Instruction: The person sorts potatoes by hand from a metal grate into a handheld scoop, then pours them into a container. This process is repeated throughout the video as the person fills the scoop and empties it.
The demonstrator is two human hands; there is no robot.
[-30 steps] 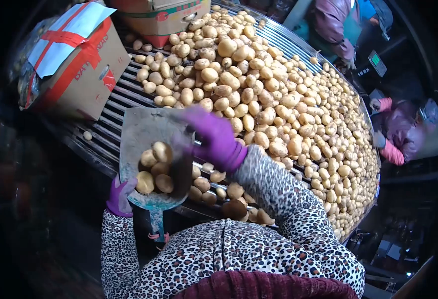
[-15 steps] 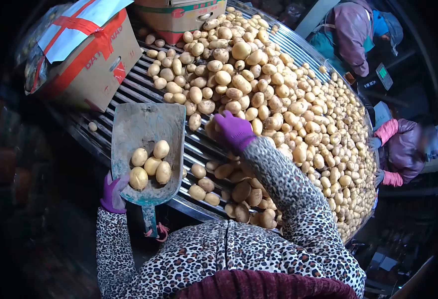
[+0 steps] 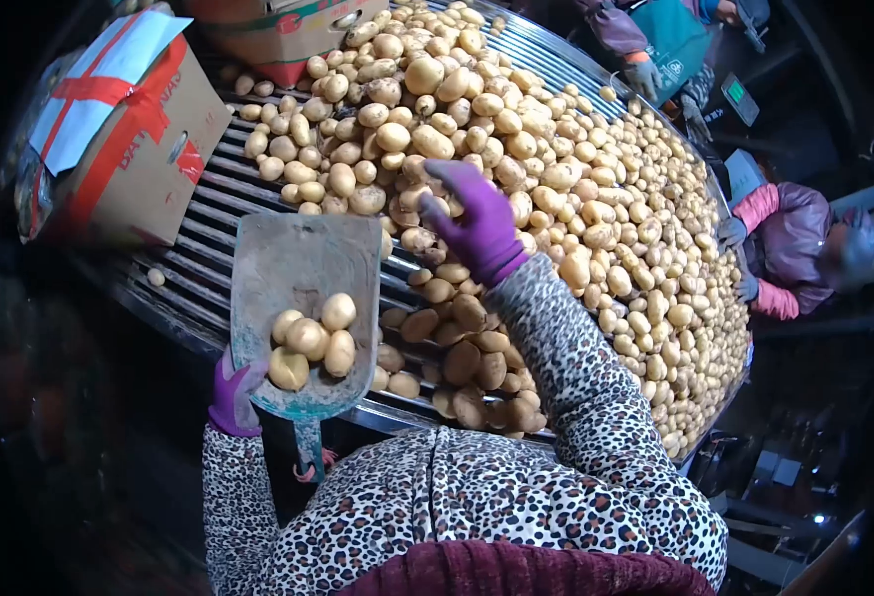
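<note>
The left hand [image 3: 233,392], in a purple glove, has its grip wrapped around the worn grey metal scoop [image 3: 305,298], held over the near edge of the slatted roller table [image 3: 208,253]; five pale yellow potatoes [image 3: 313,338] lie in it. The right hand [image 3: 476,223], fingers spread, rests on the potato heap [image 3: 516,159]. A taped cardboard box [image 3: 124,139] sits at the far left corner.

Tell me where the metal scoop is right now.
In the head view, the metal scoop sits lower left, held by the left hand at the edge of the roller table, carrying a few potatoes, left of the right hand.
</note>
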